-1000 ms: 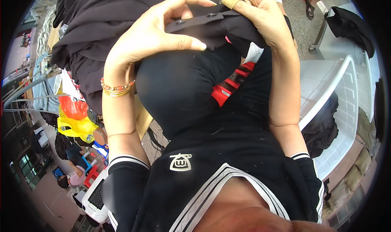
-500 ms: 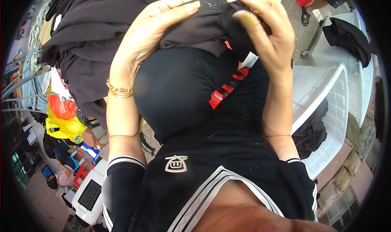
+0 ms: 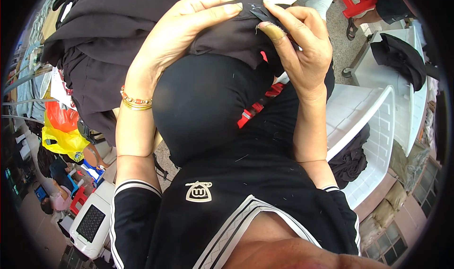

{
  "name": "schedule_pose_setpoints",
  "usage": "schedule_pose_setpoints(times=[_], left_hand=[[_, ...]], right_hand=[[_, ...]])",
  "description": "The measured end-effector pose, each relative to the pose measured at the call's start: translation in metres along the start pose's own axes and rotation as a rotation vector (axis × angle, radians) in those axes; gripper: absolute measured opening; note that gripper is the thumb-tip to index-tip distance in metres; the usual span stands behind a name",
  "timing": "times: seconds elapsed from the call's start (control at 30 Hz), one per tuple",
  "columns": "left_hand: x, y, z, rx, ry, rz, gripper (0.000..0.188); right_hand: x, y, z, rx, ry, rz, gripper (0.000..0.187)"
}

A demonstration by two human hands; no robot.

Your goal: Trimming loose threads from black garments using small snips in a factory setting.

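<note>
Dark brown-black cloth (image 3: 227,39), a garment by its seams, lies bunched over my lap and rises to both hands. My left hand (image 3: 189,25) pinches its folded edge between thumb and fingers, the thumb flat on top. Light thread marks show on that edge. My right hand (image 3: 305,47) is closed, its thumb wrapped in a yellowish covering. From between its thumb and forefinger a small dark pointed blade, apparently of thread snips (image 3: 259,15), reaches to the cloth beside the thread marks. The handle is hidden in my palm.
More dark cloth (image 3: 104,32) is heaped at left. On the right stand a white plastic crate (image 3: 378,141) with dark cloth inside and another white bin (image 3: 392,70). Yellow and red bags (image 3: 66,139) lie left. A person's leg shows near a red stool (image 3: 357,4).
My right hand has shifted slightly left and down, and the pointed blade now shows at the cloth edge. My left hand has slid a little to the right, still pinching the cloth.
</note>
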State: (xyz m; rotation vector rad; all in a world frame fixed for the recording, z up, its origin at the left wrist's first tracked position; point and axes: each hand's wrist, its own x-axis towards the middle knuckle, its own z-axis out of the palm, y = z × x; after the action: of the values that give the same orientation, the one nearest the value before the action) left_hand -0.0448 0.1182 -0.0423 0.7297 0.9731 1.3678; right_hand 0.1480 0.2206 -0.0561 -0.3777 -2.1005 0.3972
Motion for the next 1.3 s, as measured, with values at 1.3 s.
schedule_pose_setpoints(times=[1.3], left_hand=[[-0.007, 0.007, 0.012, 0.218, -0.029, 0.061, 0.024]], right_hand=[[-0.002, -0.01, -0.003, 0.462, -0.033, 0.497, 0.02]])
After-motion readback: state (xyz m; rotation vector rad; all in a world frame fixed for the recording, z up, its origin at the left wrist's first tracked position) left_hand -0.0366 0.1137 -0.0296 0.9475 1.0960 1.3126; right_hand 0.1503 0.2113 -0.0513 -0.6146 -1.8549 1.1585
